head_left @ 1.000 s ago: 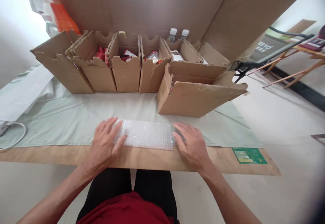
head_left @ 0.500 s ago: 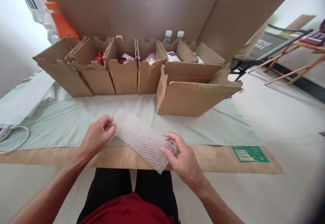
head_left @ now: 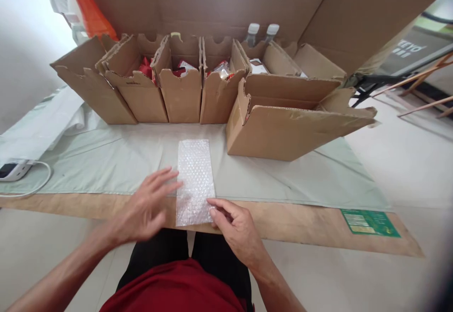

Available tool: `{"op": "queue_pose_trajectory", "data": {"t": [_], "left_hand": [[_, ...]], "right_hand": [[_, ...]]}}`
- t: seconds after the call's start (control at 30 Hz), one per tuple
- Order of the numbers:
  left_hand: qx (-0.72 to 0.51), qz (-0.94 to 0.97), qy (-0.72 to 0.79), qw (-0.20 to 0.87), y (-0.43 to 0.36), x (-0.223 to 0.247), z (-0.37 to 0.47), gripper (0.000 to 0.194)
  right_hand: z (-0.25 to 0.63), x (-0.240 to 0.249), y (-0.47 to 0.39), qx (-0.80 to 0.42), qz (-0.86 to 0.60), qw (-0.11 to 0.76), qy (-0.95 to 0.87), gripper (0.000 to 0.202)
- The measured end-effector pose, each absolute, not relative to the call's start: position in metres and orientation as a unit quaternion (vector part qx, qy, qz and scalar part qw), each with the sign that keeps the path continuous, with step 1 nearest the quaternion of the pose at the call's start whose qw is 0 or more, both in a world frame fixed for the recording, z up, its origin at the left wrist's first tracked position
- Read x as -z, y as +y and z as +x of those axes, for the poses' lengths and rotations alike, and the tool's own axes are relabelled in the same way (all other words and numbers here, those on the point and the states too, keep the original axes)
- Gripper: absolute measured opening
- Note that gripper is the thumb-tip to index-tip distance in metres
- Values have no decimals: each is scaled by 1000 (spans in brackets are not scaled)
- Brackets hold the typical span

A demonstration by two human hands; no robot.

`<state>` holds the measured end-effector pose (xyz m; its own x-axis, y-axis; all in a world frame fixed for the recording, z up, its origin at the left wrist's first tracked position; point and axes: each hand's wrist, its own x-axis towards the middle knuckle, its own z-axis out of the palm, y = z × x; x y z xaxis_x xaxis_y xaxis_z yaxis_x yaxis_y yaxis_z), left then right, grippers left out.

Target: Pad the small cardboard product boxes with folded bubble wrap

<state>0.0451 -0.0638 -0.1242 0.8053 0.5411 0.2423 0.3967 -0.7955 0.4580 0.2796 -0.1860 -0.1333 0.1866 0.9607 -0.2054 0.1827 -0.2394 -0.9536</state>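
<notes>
A wooden worktop (head_left: 300,221) with a pale green cloth (head_left: 141,156) on it stands in a light room. Along its far side is a row of tall brown cardboard boxes (head_left: 183,99), and a wide brown cardboard box (head_left: 286,135) sits in front of the row's right end.

A flat, oblong piece of clear bubble wrap (head_left: 195,180) lies between the two hands, its near end by the worktop's front edge. Its long way runs from that edge straight back, and its far short end points at the row of boxes.

The right hand (head_left: 238,227) is nearer: its thumb and first finger seem to pinch the wrap's right side, close to the front corner. The left hand (head_left: 146,206) is open, fingers spread, holding nothing. Its fingertips reach the wrap's left side, but it is blurry, so I cannot tell if they touch.
</notes>
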Motion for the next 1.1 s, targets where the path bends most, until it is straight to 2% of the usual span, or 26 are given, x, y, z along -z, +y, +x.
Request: {"op": "queue_pose_trajectory", "data": {"t": [0.1, 0.2, 0.3, 0.37, 0.47, 0.57, 0.67, 0.77, 0.9, 0.97, 1.1], "left_hand": [[-190, 942, 221, 166, -99, 134, 34, 66], [-265, 925, 228, 152, -103, 145, 49, 40], [-312, 878, 305, 197, -93, 150, 64, 23], [-319, 839, 378, 227, -89, 149, 69, 22], [-330, 802, 435, 240, -89, 150, 72, 32], [-335, 803, 440, 220, -89, 157, 75, 39], [-332, 819, 433, 174, -87, 163, 79, 39], [-328, 839, 418, 117, -86, 162, 79, 36], [-346, 859, 369, 71, -95, 151, 70, 35], [-343, 872, 340, 80, -100, 146, 66, 31], [-327, 863, 349, 163, -99, 146, 65, 22]], "right_hand": [[285, 129, -185, -506, -626, 446, -391, 34], [291, 128, -183, -521, -619, 448, -381, 34], [297, 130, -187, -522, -598, 448, -411, 36], [299, 129, -192, -461, -602, 483, -439, 38], [296, 123, -196, -271, -614, 505, -543, 30], [287, 118, -186, -114, -563, 408, -710, 31], [282, 126, -165, -42, -532, 269, -802, 37], [285, 139, -147, -22, -526, 220, -821, 31], [287, 140, -139, -37, -522, 255, -813, 27], [287, 132, -139, -80, -523, 263, -807, 26], [285, 124, -137, -164, -552, 264, -774, 23]]}}
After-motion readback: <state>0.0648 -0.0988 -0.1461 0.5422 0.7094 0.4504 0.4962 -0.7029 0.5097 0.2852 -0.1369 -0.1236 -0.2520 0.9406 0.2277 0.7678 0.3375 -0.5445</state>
